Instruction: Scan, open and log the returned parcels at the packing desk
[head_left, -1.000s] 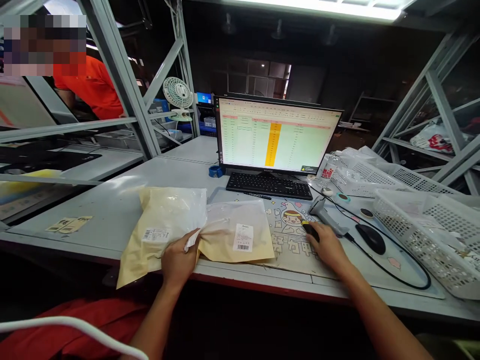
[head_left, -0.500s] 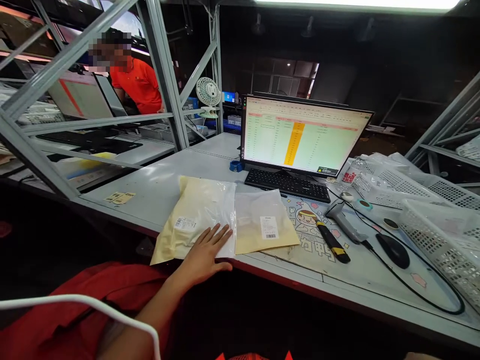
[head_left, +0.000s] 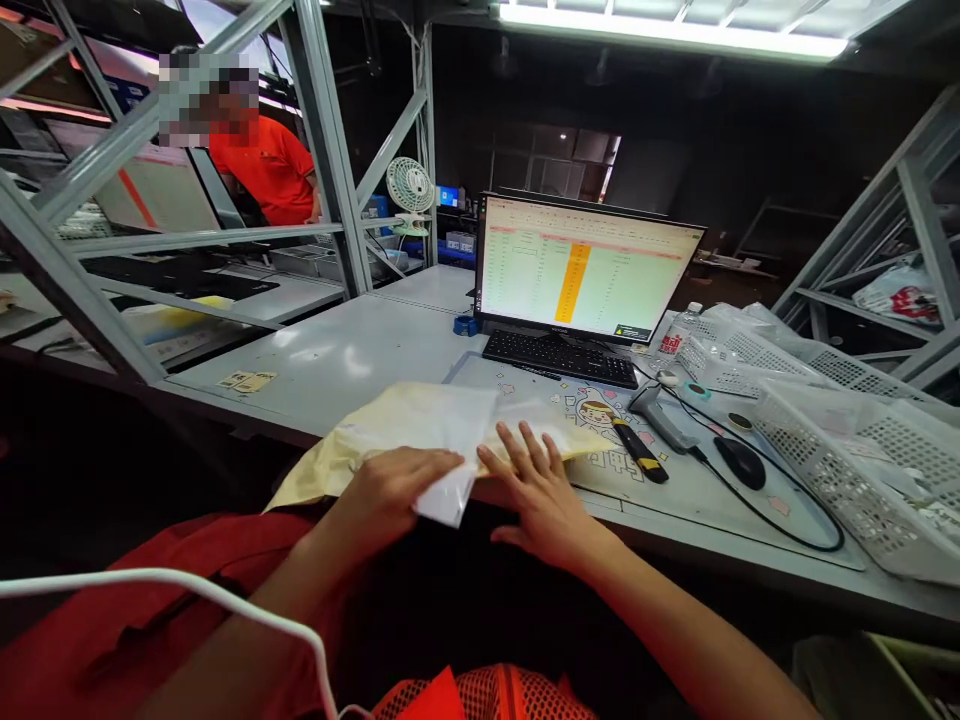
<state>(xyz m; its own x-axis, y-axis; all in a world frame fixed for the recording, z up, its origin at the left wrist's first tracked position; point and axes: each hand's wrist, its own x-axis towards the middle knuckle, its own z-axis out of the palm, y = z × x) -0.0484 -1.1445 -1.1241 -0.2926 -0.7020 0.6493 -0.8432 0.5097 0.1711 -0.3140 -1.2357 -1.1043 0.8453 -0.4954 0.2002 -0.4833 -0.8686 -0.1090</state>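
A pale yellow package in a clear plastic bag lies at the front edge of the desk, and its near side is pulled toward me. My left hand is closed on the bag's near edge, with a folded flap of plastic hanging below the fingers. To its right, my right hand rests on the bag with its fingers spread. The labels seen earlier on the package do not show now.
Behind the bag stand a monitor and a black keyboard. A yellow-black cutter, barcode scanner, mouse and white baskets are on the right. A person in orange is behind the frame on the left.
My right hand has come in and now lies on the bag. My left hand has gone from flat to gripping the near edge. The bag's near side has been drawn toward me.
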